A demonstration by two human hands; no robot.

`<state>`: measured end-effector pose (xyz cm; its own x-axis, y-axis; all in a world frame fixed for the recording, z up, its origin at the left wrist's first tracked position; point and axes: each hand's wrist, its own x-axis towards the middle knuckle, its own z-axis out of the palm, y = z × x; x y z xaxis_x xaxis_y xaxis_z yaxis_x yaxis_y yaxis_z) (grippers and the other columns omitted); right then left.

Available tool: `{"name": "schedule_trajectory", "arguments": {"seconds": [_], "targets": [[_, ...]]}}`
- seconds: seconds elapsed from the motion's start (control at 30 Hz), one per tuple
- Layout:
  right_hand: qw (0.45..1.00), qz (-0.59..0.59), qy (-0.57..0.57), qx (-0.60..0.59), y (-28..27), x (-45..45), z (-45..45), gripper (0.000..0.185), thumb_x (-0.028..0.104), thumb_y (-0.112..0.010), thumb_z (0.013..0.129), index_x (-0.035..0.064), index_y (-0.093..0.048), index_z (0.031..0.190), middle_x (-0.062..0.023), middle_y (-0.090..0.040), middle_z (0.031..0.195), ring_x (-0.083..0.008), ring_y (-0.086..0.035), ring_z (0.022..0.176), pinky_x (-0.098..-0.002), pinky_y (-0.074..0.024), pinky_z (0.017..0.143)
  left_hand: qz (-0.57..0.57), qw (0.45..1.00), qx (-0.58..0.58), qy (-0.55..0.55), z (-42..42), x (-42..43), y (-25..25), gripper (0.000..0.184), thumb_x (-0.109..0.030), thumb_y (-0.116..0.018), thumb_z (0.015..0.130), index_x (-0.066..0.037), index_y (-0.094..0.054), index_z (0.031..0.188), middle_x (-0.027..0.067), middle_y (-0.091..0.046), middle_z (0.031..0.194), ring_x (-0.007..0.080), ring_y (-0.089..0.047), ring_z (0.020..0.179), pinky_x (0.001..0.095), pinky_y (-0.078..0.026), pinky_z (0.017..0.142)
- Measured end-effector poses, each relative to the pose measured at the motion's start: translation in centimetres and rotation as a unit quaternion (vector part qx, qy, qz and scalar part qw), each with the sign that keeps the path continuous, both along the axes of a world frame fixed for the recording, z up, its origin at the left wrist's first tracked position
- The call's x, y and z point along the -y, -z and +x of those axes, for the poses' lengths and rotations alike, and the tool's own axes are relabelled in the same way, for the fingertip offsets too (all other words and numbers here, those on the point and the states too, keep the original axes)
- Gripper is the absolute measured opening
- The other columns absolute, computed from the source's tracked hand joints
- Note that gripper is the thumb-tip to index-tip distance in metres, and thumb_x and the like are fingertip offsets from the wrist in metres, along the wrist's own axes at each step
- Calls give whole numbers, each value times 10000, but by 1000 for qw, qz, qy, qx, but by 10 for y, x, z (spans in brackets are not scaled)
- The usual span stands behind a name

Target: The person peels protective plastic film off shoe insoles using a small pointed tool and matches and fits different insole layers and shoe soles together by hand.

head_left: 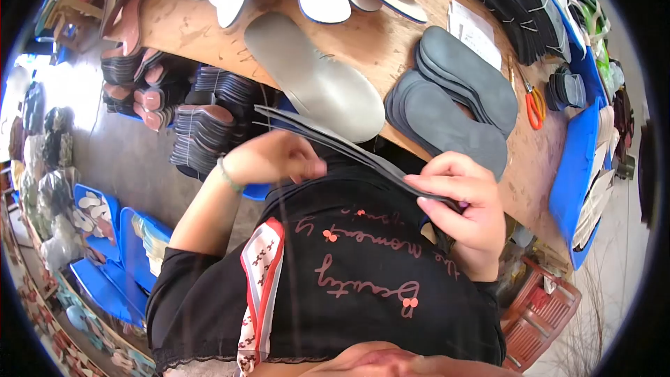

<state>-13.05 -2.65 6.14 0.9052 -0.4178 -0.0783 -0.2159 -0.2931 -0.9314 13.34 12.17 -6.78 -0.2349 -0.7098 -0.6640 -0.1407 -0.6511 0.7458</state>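
Note:
My right hand (464, 202) pinches thin dark grey insoles (356, 153) at one end, with the thumb below and the fingers above. They are held edge-on in front of my black shirt, and their far ends fan slightly apart. My left hand (279, 160), with a green band at the wrist, is beside them with its fingers curled in. It is slightly blurred, and whether anything is in it cannot be made out. Beyond the held pieces, a large olive-grey insole (317, 73) lies on the wooden table (199, 31). To its right sit two stacks of grey insoles (447, 119).
White insoles (321, 0) lie across the table's far side. Tied black insoles (513, 10), a white paper (474, 31), orange-handled scissors (534, 106) and a blue bin (576, 174) are at the right. Bundled insoles (202, 129) stand below the table's left edge, near blue crates (112, 286).

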Motion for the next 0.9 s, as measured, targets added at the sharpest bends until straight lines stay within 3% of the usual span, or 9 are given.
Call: {"name": "schedule_trajectory", "arguments": {"seconds": [0.07,0.13,0.2,0.23,0.33,0.37,0.5,0.77,0.9], "targets": [[1000,3,-18,-10,6,-5,2,429,-73,-647,740,90,-733,1128,-54,-618,925,-136,-579,761,-255,-442,647,-94,981,-169,-27,-14,-12,-12,856,-381,-789,822,27,-372,1449,183,-539,1367,244,-538,1256,362,-421,1058],[996,-26,-84,-3,16,-5,7,510,-58,-665,689,145,-723,1153,-51,-592,946,-185,-593,761,-291,-468,669,-265,901,-275,-205,-43,-14,-18,1043,-389,-843,758,5,-239,1512,198,-442,1454,275,-440,1351,413,-360,1114],[993,-18,-116,-17,20,-12,16,515,-52,-632,638,126,-749,1107,-42,-572,934,-140,-565,753,-259,-446,664,-285,841,-352,-294,-54,-8,-34,1187,-396,-871,713,-23,-111,1546,199,-357,1512,309,-349,1411,458,-309,1143],[989,-29,-143,-24,21,-12,20,491,-14,-684,672,142,-735,1135,-40,-556,941,-145,-567,759,-272,-464,677,-318,844,-279,-330,-62,-3,-34,1125,-567,-786,728,-24,-204,1524,215,-394,1477,363,-395,1376,487,-349,1116],[988,16,-151,-18,32,-18,26,475,49,-758,710,134,-713,1175,-39,-558,952,-145,-570,770,-281,-475,693,-283,828,-286,-390,-68,7,-43,952,-512,-653,816,-6,-234,1504,177,-475,1363,352,-454,1314,478,-367,1098],[988,23,-147,33,40,-20,27,442,112,-810,736,112,-707,1166,-23,-569,937,-99,-528,692,-242,-438,620,-293,813,-294,-408,-73,13,-43,865,-474,-563,826,7,-267,1481,128,-511,1167,311,-516,1181,448,-399,1046],[997,57,-39,38,32,-15,27,339,109,-804,764,76,-709,1088,21,-590,886,-3,-338,534,-174,-269,506,-341,785,-377,-354,-80,27,-34,846,-441,-621,834,37,-287,1446,86,-495,1058,238,-520,1087,387,-411,989],[982,-46,101,152,25,-8,40,552,55,-795,764,10,-573,1268,-29,-630,987,17,-312,531,-132,-332,568,-359,845,-268,-291,-99,58,-43,1279,-779,-662,679,-20,-108,1546,75,-440,1240,188,-472,1129,352,-381,998],[979,-51,109,167,11,4,35,576,62,-805,753,-5,-557,1269,-34,-644,1009,19,-312,528,-132,-317,543,-407,838,-286,-225,-99,67,-33,1111,-579,-800,712,-34,-227,1492,46,-407,1265,150,-416,1075,325,-368,923]]}}
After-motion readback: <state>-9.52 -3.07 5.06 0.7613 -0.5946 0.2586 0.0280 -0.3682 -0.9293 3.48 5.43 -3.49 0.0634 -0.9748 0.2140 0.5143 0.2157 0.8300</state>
